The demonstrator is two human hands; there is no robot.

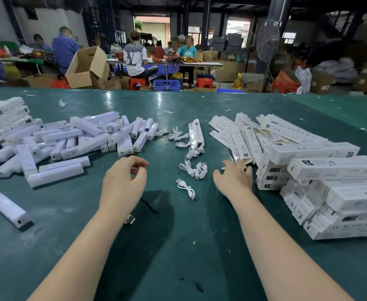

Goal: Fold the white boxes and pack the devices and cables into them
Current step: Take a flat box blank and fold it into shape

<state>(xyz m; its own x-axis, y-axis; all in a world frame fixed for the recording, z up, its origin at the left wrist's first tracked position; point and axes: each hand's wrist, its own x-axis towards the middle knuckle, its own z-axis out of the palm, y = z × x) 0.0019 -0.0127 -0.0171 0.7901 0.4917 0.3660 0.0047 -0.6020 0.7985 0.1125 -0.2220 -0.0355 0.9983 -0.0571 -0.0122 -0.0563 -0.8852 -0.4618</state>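
Left hand [124,181] raised just above the green surface [178,246], forearm reaching in from the lower left, grip loosely curled, thumb and forefinger near one another with nothing between them. Right hand [234,177] stretched forward and rightward, fingers extended, grip apart, fingertips touching the lower end of a flat white box [242,153] at the edge of the unfolded heap [265,133]. Folded, filled boxes [334,192] stacked at right, close beside the right forearm. White devices [80,140] piled at left, one stray device [8,208] lying apart near the left edge. Coiled white cables [191,166] scattered between both hands, one [185,187] nearest. Bare surface visible between and below the forearms.
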